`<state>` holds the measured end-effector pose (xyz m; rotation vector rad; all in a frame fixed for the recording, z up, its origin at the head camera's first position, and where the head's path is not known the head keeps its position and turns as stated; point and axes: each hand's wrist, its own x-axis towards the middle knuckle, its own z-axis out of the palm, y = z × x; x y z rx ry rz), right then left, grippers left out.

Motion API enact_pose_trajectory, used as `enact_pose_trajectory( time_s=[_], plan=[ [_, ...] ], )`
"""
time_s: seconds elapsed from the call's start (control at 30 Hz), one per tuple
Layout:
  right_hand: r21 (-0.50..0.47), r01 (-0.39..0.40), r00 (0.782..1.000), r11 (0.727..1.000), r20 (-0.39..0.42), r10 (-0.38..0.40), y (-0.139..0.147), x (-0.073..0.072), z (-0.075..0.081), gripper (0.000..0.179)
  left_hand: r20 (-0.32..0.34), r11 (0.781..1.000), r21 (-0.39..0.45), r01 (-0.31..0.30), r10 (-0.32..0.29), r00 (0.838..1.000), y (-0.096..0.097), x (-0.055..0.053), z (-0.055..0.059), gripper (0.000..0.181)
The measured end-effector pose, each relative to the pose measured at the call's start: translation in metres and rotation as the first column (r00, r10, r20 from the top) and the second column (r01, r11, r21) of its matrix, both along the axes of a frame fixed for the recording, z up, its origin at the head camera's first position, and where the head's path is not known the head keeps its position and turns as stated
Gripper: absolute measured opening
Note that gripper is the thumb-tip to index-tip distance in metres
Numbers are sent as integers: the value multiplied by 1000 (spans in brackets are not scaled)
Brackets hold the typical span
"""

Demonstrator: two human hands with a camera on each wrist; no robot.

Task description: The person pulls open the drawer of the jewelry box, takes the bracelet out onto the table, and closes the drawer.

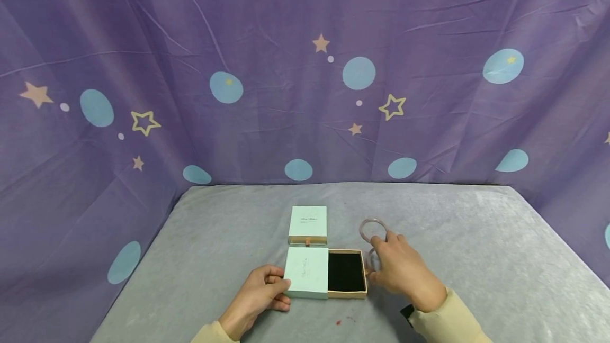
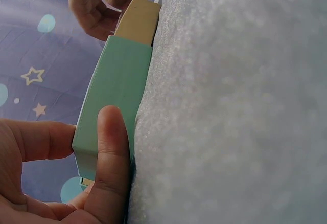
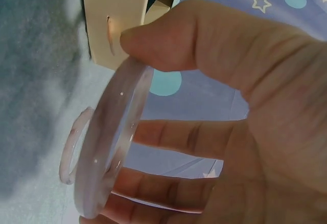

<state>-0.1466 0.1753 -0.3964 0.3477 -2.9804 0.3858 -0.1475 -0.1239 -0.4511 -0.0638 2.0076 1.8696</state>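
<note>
A mint-green sliding jewelry box (image 1: pixel 307 274) lies on the cloth, its tan drawer (image 1: pixel 348 295) pulled out to the right with a black lining (image 1: pixel 345 272). My left hand (image 1: pixel 261 294) grips the sleeve by its left end, the fingers on its sides in the left wrist view. Just right of the drawer, my right hand (image 1: pixel 400 266) holds a translucent pinkish bangle (image 3: pixel 97 147) between thumb and fingers, the ring standing on edge. A second bangle (image 3: pixel 66 152) lies on the cloth beyond it, close to the right fingertips in the head view.
Behind the open box sits another mint-green box (image 1: pixel 307 221), its drawer in, with a small ribbon tab (image 1: pixel 307 242) at the front. Grey cloth (image 1: pixel 229 237) covers the table. A purple curtain (image 1: pixel 267 136) hangs along the back and sides.
</note>
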Motion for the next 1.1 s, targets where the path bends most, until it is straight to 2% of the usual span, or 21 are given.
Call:
enact_pose_trajectory(
  time_s=[0.43, 1.1],
  plan=[
    [-21, 18, 999, 1000, 51, -17, 3, -4, -6, 49, -5, 1000, 6, 0, 0, 1000, 0, 1, 1, 45],
    [8, 27, 992, 1000, 123, -27, 1, -3, -9, 50, -8, 1000, 9, -2, 2, 1000, 1, 1, 3, 44]
  ],
)
